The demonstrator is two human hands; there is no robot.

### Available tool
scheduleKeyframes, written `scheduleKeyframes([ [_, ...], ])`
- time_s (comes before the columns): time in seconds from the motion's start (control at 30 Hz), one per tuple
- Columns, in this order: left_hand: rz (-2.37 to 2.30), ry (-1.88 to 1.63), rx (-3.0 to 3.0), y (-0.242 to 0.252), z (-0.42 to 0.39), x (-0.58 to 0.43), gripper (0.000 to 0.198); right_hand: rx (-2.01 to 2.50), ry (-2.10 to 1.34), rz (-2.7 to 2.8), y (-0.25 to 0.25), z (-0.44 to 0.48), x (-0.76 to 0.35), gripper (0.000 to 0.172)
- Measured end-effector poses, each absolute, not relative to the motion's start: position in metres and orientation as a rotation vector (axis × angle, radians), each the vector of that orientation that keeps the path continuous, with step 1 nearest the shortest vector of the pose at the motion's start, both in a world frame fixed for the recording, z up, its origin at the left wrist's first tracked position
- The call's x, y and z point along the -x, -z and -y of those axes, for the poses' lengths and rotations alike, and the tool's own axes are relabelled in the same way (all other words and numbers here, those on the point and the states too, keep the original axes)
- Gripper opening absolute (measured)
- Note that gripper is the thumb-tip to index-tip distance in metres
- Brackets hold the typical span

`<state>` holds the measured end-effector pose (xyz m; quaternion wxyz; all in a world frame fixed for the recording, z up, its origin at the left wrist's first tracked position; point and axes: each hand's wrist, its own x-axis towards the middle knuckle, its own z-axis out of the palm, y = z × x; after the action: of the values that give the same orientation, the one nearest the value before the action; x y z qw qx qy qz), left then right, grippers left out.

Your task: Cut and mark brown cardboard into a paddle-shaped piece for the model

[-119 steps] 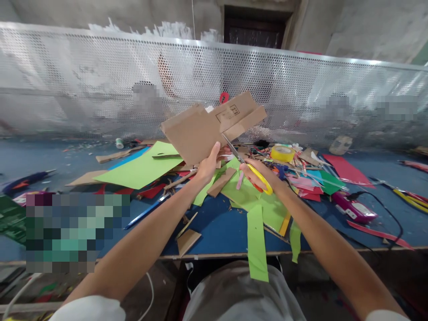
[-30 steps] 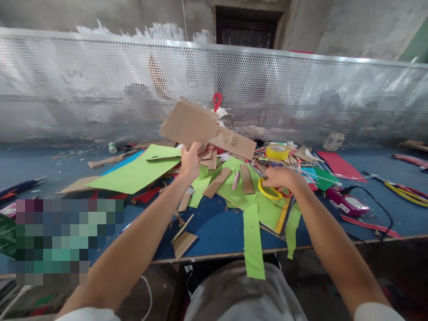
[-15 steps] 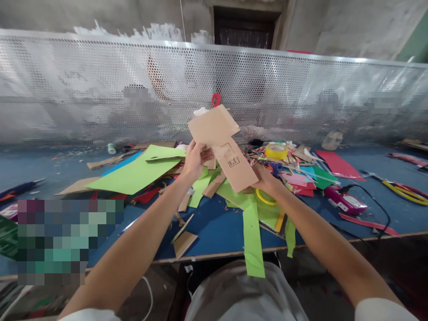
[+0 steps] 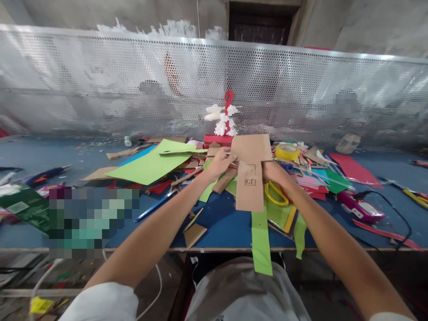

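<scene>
A brown cardboard piece, broad at the top with a narrower printed part below, is held up above the cluttered table. My left hand grips it at the left edge where the broad part meets the narrow one, fingers closed. On the right edge, my right hand holds the narrow part, its fingertips hidden behind the cardboard. Below the piece, a light green paper strip hangs over the table edge. Scissors with yellow handles lie beside my right wrist.
A large green sheet lies to the left. Behind the cardboard stands a red piece with white flower shapes. Yellow tape, a purple device with a black cord and pliers are at the right. Perforated metal panel at back.
Both hands have lowered the cardboard and turned it from a slant to nearly upright. The red piece with white flowers behind it now shows. The view has shifted left.
</scene>
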<state>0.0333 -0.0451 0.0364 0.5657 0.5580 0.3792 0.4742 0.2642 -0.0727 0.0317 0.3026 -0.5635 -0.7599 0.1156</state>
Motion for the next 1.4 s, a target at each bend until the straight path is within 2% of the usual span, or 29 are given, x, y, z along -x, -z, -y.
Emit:
scheduleKeyframes([
  [0.23, -0.901, -1.272, -1.259, -0.039, 0.045, -0.033, 0.027, 1.154, -0.938, 1.328, -0.043, 0.071, -0.27, 0.037],
  [0.37, -0.865, -1.27, -1.315, -0.032, 0.042, -0.034, 0.036, 1.052, -1.064, 1.218, -0.044, 0.073, -0.265, 0.051],
  [0.5, -0.905, -1.157, -1.565, -0.029, 0.041, -0.031, 0.035, 0.976, -0.974, 1.212, -0.043, 0.072, -0.267, 0.04],
  [0.7, -1.327, -0.876, -2.504, -0.029, 0.052, -0.019, 0.034, 1.047, -0.83, 1.213, -0.052, 0.073, -0.293, 0.036],
  [0.8, -1.439, -0.596, -2.667, -0.025, 0.055, -0.018, 0.027, 1.142, -0.869, 1.256, -0.056, 0.075, -0.304, 0.043],
  [0.9, -1.445, -0.545, -2.618, -0.022, 0.056, -0.02, 0.022, 1.279, -0.908, 1.28, -0.056, 0.076, -0.308, 0.053],
  [1.03, -1.481, -0.456, -2.649, -0.023, 0.059, -0.022, 0.032, 1.379, -0.885, 1.326, -0.05, 0.076, -0.306, 0.075],
  [1.13, -1.566, -0.335, -2.781, -0.029, 0.066, -0.024, 0.044, 1.411, -0.822, 1.402, -0.046, 0.075, -0.306, 0.076],
  [1.27, -1.656, -0.481, -2.793, -0.042, 0.073, -0.024, 0.044, 1.425, -0.517, 1.463, -0.046, 0.071, -0.314, 0.065],
  [1.4, -1.46, -0.855, -2.598, -0.048, 0.068, -0.021, 0.034, 1.297, -0.19, 1.492, -0.053, 0.074, -0.316, 0.083],
])
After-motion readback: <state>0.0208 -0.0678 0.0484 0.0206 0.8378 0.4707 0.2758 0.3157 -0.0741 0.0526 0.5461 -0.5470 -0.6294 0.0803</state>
